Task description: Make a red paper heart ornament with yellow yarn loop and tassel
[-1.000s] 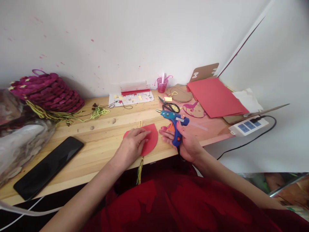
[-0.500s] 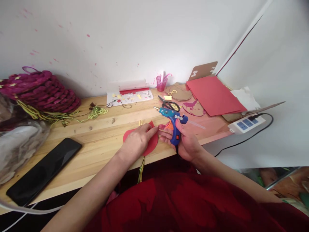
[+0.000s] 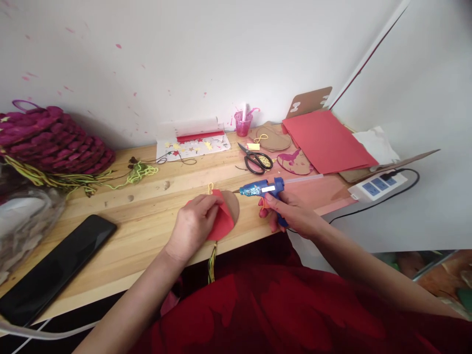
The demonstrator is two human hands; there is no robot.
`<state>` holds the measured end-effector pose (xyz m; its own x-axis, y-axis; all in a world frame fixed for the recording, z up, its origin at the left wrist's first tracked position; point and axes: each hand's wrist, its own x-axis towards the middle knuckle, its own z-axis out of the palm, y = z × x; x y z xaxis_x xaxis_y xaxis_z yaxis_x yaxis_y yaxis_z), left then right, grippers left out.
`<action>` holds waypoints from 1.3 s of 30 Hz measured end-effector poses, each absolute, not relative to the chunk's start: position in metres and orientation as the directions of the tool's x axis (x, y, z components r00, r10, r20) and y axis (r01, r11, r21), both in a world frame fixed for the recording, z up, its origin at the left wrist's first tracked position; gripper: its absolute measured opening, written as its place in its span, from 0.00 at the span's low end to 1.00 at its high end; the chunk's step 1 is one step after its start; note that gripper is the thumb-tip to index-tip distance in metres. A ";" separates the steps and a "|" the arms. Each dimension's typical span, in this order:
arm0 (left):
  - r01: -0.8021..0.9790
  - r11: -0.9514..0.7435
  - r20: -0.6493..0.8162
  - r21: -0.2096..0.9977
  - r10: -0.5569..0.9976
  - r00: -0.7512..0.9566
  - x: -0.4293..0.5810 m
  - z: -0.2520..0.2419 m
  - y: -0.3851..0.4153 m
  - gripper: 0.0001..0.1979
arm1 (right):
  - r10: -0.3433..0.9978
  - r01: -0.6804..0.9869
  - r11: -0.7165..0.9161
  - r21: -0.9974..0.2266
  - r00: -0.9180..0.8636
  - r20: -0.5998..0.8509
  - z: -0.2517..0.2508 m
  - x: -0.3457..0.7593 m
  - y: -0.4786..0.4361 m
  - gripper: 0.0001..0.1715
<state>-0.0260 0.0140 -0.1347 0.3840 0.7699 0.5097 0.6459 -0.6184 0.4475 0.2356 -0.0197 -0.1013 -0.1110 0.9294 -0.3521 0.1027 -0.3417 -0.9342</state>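
Observation:
Pinched in my left hand is the red paper, its right side lifted off a round brown cardboard piece. A yellow loop shows at the top of this piece, and a yellow-green tassel hangs from its bottom over the table edge. My right hand grips a blue hot glue gun, fingers around the handle near the orange trigger. The nozzle points left, at the edge of the cardboard. A clear glue stick sticks out of the gun's back.
Behind the gun lie black-handled scissors and cardboard pieces. Red sheets and a white power strip are on the right. At left are a black phone, tangled yarn and a magenta woven item.
My left hand has peeled the red paper's right side up, baring the cardboard. My right hand has moved away rightward and levelled the glue gun, its nozzle now at the cardboard's edge.

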 end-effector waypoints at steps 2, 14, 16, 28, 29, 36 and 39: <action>0.632 -0.596 0.504 0.495 0.790 0.350 -0.027 -0.135 0.012 0.09 | 0.946 0.257 -0.268 -0.928 -0.110 -0.304 -0.098 0.233 -0.018 0.20; 0.606 -0.533 0.466 0.590 0.838 0.283 -0.026 -0.134 0.008 0.09 | 0.989 0.528 0.029 -0.848 -0.139 -0.052 -0.091 0.209 -0.004 0.16; 0.608 -0.532 0.468 0.589 0.838 0.280 -0.026 -0.133 0.007 0.09 | 0.989 0.544 0.048 -0.838 -0.141 -0.035 -0.091 0.208 -0.002 0.16; 0.598 -0.487 0.474 0.637 0.859 0.195 -0.027 -0.133 0.005 0.06 | 0.989 0.595 0.082 -0.800 -0.146 -0.007 -0.092 0.205 -0.001 0.18; 0.598 -0.485 0.474 0.639 0.860 0.191 -0.027 -0.133 0.005 0.06 | 0.989 0.601 0.079 -0.795 -0.145 -0.012 -0.091 0.205 -0.001 0.18; 0.568 -0.489 0.489 0.662 0.856 0.168 -0.027 -0.136 0.004 0.05 | 0.982 0.702 0.073 -0.709 -0.175 -0.072 -0.085 0.203 0.001 0.17; 0.572 -0.496 0.498 0.653 0.851 0.170 -0.027 -0.137 0.005 0.05 | 0.981 0.735 0.070 -0.675 -0.173 -0.086 -0.085 0.202 0.002 0.16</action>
